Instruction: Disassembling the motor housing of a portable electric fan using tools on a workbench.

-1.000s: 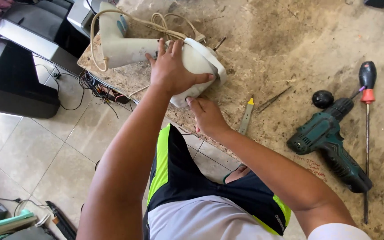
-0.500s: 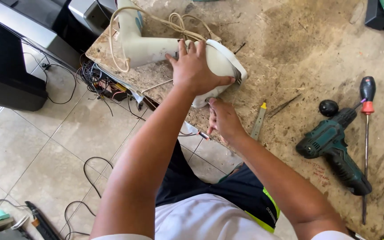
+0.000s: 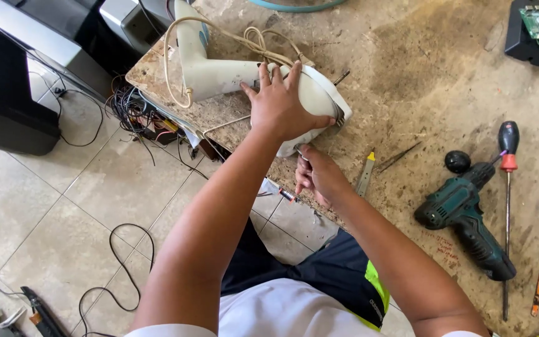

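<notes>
Worn speckled workbench (image 3: pixel 444 68) over tiled floor, cable tangle below left edge. White hair dryer (image 3: pixel 219 75) lying on bench corner, cord looped over handle. Left hand (image 3: pixel 279 106) spread flat on dryer's round end, pressing down, fingers apart. Right hand (image 3: pixel 319 178) just under that end at bench edge, fingers pinched on small thin tool, tip hidden; can't tell which kind. Green cordless drill (image 3: pixel 466 218) and red-black screwdriver (image 3: pixel 507 187) well apart to right, untouched.
</notes>
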